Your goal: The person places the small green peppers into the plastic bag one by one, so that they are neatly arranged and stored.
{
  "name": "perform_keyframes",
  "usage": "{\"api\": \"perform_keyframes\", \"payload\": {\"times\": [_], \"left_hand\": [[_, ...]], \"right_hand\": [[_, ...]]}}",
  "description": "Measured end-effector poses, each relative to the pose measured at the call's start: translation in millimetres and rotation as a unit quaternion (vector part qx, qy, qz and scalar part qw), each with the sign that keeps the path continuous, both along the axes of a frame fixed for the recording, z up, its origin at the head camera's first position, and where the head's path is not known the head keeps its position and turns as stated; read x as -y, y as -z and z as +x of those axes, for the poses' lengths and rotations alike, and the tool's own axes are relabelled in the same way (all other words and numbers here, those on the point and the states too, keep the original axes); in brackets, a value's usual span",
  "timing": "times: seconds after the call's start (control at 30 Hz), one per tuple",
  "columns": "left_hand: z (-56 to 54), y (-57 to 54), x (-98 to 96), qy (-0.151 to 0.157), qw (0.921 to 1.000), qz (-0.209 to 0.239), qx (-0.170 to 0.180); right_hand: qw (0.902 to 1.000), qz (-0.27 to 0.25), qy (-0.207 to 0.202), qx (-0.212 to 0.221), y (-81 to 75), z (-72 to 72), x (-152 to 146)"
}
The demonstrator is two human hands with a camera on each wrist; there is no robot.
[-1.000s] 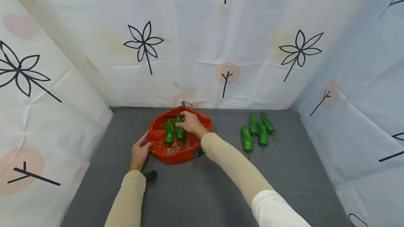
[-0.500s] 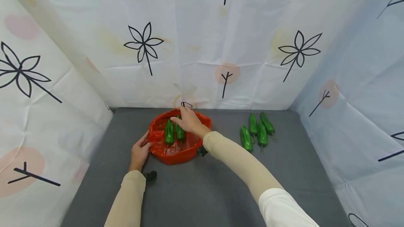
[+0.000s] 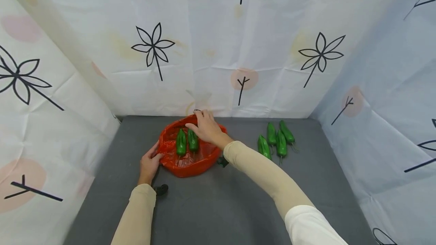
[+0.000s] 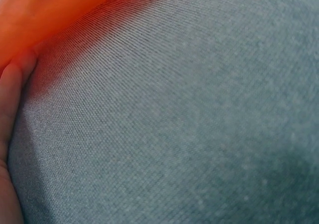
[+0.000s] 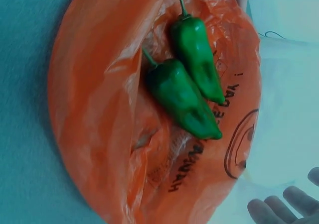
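Observation:
A red plastic bag [image 3: 184, 170], its mouth spread wide and its rim rolled, lies on the table. Inside it two green peppers [image 5: 182, 97] rest side by side; dark lettering and a smiley show on the plastic. My left hand [image 3: 148, 166] pinches the bag's left rim between thumb and fingers. Over the far right part of the bag is my right hand [image 3: 208, 128], holding nothing. Its fingers [image 5: 299, 201] look extended and apart from the bag in the right wrist view. In the left wrist view only part of the left hand [image 4: 10, 99] shows, below the orange-looking plastic.
Several more green peppers [image 3: 281, 144] lie grouped on the right of the grey table [image 3: 211, 214]. White patterned cloth [image 3: 204, 48] stands behind and on both sides. My right sleeve [image 3: 269, 177] partly covers the nearest loose pepper [image 3: 263, 146].
My right hand has let go of the right-hand pepper in the bag and moved slightly up and right. The left hand keeps its hold on the rim.

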State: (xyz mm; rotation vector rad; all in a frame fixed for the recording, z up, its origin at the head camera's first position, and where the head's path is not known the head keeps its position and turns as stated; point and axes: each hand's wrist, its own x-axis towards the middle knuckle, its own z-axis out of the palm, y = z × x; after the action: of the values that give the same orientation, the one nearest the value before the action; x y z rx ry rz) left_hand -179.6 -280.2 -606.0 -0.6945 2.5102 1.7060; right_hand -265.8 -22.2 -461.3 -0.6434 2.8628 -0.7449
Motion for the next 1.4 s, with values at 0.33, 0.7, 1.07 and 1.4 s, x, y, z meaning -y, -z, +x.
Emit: {"api": "perform_keyframes", "payload": {"times": [0.33, 0.7, 1.07, 1.4], "left_hand": [[1.0, -3.2, 0.3, 0.01, 0.9999, -0.008, -0.001], [-0.7, -0.4, -0.5, 0.003, 1.0, -0.002, -0.005], [-0.5, 3.5, 1.3, 0.002, 0.9998, -0.006, -0.017], [0.1, 0.5, -0.3, 0.001, 0.9998, -0.01, -0.018]], "right_hand": [[0.9932, 0.085, -0.015, -0.079, -4.2, 1.3, -9.6], [0.9828, 0.134, -0.034, -0.122, -3.1, 4.6, -24.6], [0.9748, 0.194, -0.018, -0.109, 5.5, 5.3, -45.4], [0.9767, 0.199, -0.004, -0.081, 19.2, 4.0, -62.4]]}}
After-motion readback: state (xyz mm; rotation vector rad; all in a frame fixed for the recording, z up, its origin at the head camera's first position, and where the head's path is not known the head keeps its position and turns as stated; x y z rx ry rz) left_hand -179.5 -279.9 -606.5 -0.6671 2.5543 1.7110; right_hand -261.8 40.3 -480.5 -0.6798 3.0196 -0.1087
